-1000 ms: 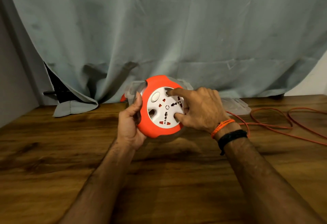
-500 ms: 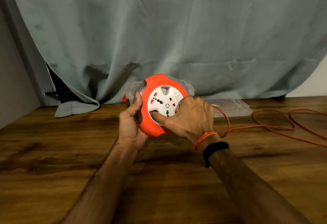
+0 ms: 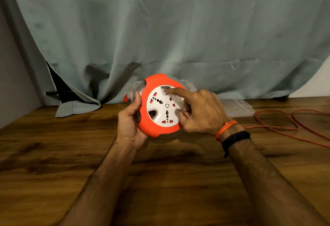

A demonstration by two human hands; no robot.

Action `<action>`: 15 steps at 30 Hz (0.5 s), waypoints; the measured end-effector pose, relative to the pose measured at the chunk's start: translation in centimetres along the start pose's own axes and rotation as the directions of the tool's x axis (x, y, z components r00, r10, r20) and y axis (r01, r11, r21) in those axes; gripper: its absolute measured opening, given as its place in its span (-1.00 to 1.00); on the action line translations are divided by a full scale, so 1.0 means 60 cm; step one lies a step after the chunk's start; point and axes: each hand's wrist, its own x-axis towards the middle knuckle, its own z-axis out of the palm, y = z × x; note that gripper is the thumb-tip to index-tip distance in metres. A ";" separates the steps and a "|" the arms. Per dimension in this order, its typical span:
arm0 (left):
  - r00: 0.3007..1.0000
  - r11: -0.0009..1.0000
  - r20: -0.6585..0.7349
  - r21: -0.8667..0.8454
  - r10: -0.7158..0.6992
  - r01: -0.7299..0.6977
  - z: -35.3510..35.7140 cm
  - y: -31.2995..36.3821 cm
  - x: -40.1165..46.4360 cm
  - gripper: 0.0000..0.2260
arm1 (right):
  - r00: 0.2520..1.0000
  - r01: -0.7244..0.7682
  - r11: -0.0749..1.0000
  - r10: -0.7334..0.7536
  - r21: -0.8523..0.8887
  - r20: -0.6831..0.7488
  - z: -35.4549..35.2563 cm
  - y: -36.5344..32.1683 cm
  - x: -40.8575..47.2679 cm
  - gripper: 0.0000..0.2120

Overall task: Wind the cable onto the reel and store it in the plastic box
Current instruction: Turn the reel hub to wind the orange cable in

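Grey-green curtain (image 3: 169,29) fills the back, hem down on the wooden desk (image 3: 53,163). Clear plastic box (image 3: 235,107) sits flat at the desk's far edge, 2 o'clock from the reel, partly hidden behind the right hand. Orange cable (image 3: 278,127) lies in loose loops on the desk at 3 o'clock, trailing off the right edge of the view.

Reel (image 3: 161,106): orange housing, white round socket face, held above the desk at centre, face tilted up toward the camera, disc axis pointing roughly at the viewer. No brand or legible writing, only socket holes and a small ring mark at the hub.

Left hand (image 3: 131,124) grips the reel's rim at 9 o'clock, thumb along the front edge. Right hand (image 3: 200,113): index finger extended, tip in a recess at 12 o'clock on the white face, other fingers curled against the rim at 3–4 o'clock. Orange and black bands on that wrist.
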 end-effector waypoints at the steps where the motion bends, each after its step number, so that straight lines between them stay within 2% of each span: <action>1: 1.000 1.000 0.015 0.006 -0.002 0.002 -0.002 -0.001 0.002 -0.43 | 1.000 0.006 1.000 -0.006 -0.026 -0.007 0.004 0.002 0.000 -0.36; 5: 1.000 0.999 -0.002 0.039 0.027 -0.027 0.002 -0.001 -0.002 -0.52 | 0.999 -0.002 0.996 -0.003 -0.093 -0.048 0.011 0.009 0.002 -0.38; 8: 0.999 0.998 -0.015 0.047 0.035 -0.034 0.002 -0.001 -0.003 -0.47 | 0.997 -0.030 0.991 0.020 -0.131 -0.076 0.009 0.010 0.001 -0.40; 13: 0.999 0.999 0.003 0.009 0.036 -0.036 0.003 -0.002 0.003 -0.43 | 0.976 -0.156 0.977 0.129 -0.147 -0.174 0.006 -0.009 -0.004 -0.44; 15: 0.999 0.999 -0.015 -0.013 0.050 -0.050 0.005 -0.001 0.004 -0.41 | 0.964 -0.251 0.959 0.235 -0.133 -0.125 0.009 -0.034 -0.004 -0.37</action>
